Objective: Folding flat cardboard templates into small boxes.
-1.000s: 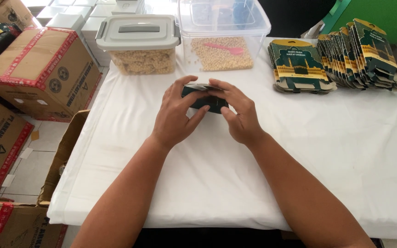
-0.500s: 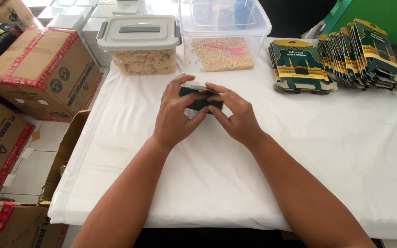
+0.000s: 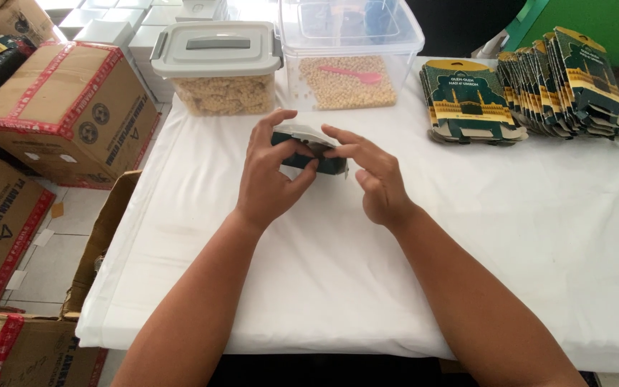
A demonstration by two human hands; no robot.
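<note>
Worktop (image 3: 324, 287) under white cloth, bare near edge. Mid-worktop: left hand (image 3: 270, 175) pinches small dark green carton (image 3: 309, 152), thumb under, fingers over top flap. Right hand (image 3: 374, 175) beside it, fingers spread, fingertips at carton's right end. Step looks like folding carton into shape; next move likely calls for tucking flap. Far right: stacks of flat green-and-gold cartons (image 3: 531, 86). Far: grey-lidded tub (image 3: 216, 68), clear tub (image 3: 349, 61) with pink scoop (image 3: 352, 73). Left, off worktop: brown boxes (image 3: 59, 107) with red tape.
</note>
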